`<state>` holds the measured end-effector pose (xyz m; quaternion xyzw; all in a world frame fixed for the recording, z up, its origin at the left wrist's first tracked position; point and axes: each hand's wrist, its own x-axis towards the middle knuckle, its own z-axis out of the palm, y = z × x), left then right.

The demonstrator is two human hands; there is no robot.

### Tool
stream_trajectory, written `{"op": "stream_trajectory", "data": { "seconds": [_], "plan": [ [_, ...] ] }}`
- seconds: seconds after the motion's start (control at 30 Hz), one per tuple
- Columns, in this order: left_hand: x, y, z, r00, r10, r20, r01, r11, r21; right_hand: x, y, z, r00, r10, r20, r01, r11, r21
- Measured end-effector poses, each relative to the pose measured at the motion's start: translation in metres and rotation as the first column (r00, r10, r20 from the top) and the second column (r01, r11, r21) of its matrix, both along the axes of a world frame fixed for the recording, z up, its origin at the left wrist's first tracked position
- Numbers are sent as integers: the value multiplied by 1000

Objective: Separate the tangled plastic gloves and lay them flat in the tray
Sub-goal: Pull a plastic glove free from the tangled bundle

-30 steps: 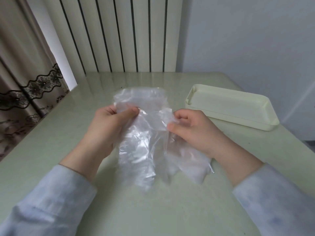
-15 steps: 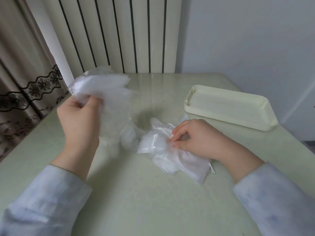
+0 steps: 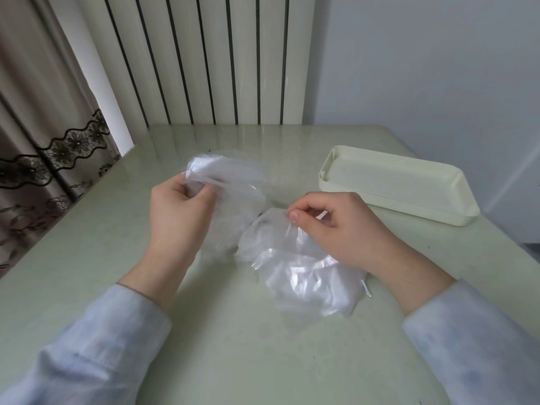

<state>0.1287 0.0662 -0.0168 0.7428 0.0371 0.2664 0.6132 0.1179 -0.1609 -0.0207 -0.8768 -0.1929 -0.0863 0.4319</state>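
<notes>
One broad table [image 3: 233, 361] fills our view, pale green, smooth and glossy enough to throw back a sheen. Behind it we have one white ribbed radiator [image 3: 204, 59], its tall flat slats split by dark gaps, and off to the left one beige curtain [image 3: 35, 135] with a dark lace band. On to the task now: one tray [image 3: 388, 176], cream plastic, long and shallow with rounded corners, sits at the far right of the table, well apart from the left hand and just beyond the right. The plastic gloves come in two clumps, thin, clear, crinkled film; how many gloves each one holds we cannot tell. The lifted clump [image 3: 233, 182] is pinched at its upper left edge by the left hand [image 3: 178, 211], fingers curled in around the film, the sheet trailing down toward the table. The second clump [image 3: 306, 276] lies heaped on the tabletop under the right hand [image 3: 342, 226], whose thumb and fingertips nip its top edge. The clumps meet between the hands; whether they are joined there we cannot tell. Two light blue sleeves [image 3: 96, 340] frame the bottom corners. One small pale sliver [image 3: 366, 289] pokes out by the right wrist, too small to identify.
</notes>
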Motion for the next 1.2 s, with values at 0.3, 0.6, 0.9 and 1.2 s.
{"op": "stream_trajectory", "data": {
  "seconds": [0.3,0.6,0.9,1.2],
  "plan": [
    [3,3,-4,1000,-20,-5,20,1000,-10,-4,7,17,978,-20,-208,100,918,384],
    [6,4,-4,998,-38,-42,35,998,-58,3,2,10,718,231,-657,244,800,548],
    [5,4,-3,999,-34,-43,31,998,-63,-4,-4,6,936,187,-297,-234,963,-132],
    [5,5,-5,999,-34,-37,32,997,-67,2,-5,3,973,85,-215,-99,994,-55]
  ]
}}
